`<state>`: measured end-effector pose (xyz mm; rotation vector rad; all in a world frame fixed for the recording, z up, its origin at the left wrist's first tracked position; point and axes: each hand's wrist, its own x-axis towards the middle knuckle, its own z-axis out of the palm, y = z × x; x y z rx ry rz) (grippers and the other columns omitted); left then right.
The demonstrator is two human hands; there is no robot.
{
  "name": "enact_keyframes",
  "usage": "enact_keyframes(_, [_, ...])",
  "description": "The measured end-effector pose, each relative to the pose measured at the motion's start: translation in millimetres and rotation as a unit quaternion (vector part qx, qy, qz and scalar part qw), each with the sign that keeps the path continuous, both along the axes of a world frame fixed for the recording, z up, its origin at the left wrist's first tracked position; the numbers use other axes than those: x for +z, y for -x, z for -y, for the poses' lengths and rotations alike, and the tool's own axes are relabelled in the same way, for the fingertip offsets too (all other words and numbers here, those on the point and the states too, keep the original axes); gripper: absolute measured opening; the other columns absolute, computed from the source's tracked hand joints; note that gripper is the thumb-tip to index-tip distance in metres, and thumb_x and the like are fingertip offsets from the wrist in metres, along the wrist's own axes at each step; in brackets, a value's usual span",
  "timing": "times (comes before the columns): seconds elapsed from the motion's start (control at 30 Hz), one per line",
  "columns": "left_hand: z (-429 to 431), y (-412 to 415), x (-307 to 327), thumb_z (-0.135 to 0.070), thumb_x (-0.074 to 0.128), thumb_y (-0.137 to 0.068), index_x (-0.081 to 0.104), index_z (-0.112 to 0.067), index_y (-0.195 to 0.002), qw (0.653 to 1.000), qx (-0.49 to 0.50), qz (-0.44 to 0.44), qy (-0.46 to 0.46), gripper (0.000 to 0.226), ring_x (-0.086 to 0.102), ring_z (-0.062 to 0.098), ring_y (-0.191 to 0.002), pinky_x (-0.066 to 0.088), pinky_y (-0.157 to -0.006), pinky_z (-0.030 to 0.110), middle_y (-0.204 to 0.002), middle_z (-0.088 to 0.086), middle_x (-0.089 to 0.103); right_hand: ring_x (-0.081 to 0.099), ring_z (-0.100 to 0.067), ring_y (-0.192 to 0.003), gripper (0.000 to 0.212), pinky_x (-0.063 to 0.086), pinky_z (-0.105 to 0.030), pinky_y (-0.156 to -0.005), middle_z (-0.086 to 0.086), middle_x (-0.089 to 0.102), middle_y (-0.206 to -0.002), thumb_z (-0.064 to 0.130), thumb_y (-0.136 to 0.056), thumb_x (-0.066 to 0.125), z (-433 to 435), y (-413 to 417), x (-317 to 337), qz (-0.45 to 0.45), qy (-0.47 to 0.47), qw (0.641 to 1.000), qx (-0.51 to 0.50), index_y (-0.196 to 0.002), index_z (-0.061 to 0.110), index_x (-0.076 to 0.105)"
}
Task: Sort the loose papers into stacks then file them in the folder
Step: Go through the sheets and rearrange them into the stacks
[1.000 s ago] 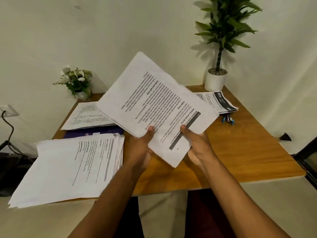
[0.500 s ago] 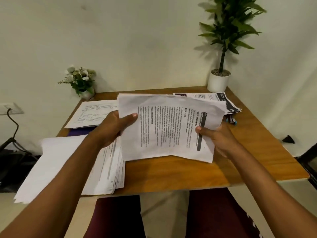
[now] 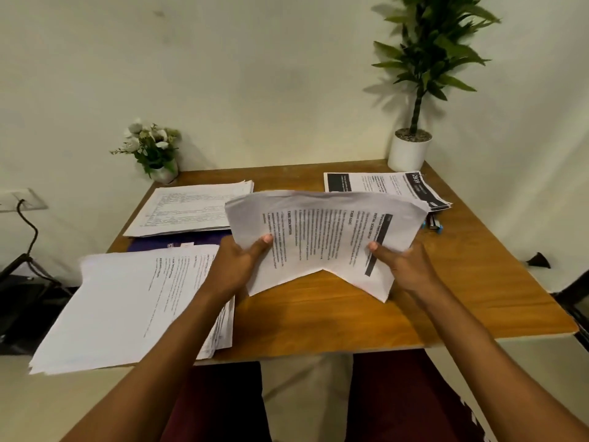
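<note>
I hold a sheaf of printed papers [image 3: 325,240] above the wooden surface [image 3: 462,282], my left hand [image 3: 237,266] and right hand [image 3: 403,266] each pinching a near edge, thumbs on top. Sorted stacks lie at near left [image 3: 127,301], far left [image 3: 188,208] and far right [image 3: 382,183]; a purple folder [image 3: 178,242] peeks between the left stacks.
</note>
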<state>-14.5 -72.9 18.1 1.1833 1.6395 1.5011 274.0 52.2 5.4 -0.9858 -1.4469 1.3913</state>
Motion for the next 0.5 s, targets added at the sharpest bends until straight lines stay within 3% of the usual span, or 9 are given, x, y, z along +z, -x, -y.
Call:
enact_keyframes(0.13, [-0.7, 2.5, 7.2, -0.044, 0.071, -0.092, 0.066, -0.035, -0.115, 1.0, 0.007, -0.003, -0.03, 0.025, 0.074, 0.007, -0.094, 0.06, -0.07, 0.021, -0.105, -0.016, 0.076, 0.074, -0.002, -0.093, 0.024, 0.058, -0.016, -0.068, 0.022, 0.077, -0.1, 0.013, -0.09, 0.077, -5.0, -1.4, 7.6, -0.011, -0.015, 1.0, 0.004, -0.103, 0.032, 0.072])
enact_keyframes(0.27, [2.2, -3.5, -5.7, -0.046, 0.067, -0.089, 0.065, -0.032, -0.117, 1.0, 0.01, -0.013, 0.009, 0.031, 0.074, 0.016, -0.095, 0.062, -0.078, 0.032, -0.105, -0.008, 0.075, 0.075, -0.012, -0.094, 0.021, 0.062, -0.03, -0.072, 0.012, 0.078, -0.102, 0.019, -0.089, 0.077, -4.0, 2.5, -6.9, -0.004, 0.037, 0.999, -0.011, -0.107, 0.029, 0.07])
enact_keyframes(0.43, [1.7, 3.7, 1.3, -0.053, 0.067, -0.089, 0.067, -0.039, -0.114, 0.999, 0.025, -0.022, -0.024, 0.029, 0.074, 0.009, -0.095, 0.062, -0.075, 0.029, -0.105, -0.017, 0.075, 0.075, -0.011, -0.098, 0.023, 0.061, -0.028, -0.077, 0.012, 0.078, -0.106, 0.019, -0.089, 0.078, -7.3, 2.0, 2.4, -0.019, 0.01, 1.0, 0.001, -0.095, 0.041, 0.079])
enact_keyframes(0.5, [1.8, 3.9, -2.5, -0.052, 0.068, -0.091, 0.066, -0.039, -0.113, 0.999, 0.02, -0.027, -0.02, 0.026, 0.074, 0.01, -0.095, 0.061, -0.076, 0.029, -0.105, -0.015, 0.075, 0.075, -0.009, -0.095, 0.019, 0.061, -0.025, -0.072, 0.014, 0.078, -0.104, 0.019, -0.09, 0.078, -6.3, 3.7, -0.6, -0.008, 0.016, 1.0, 0.001, -0.096, 0.036, 0.077])
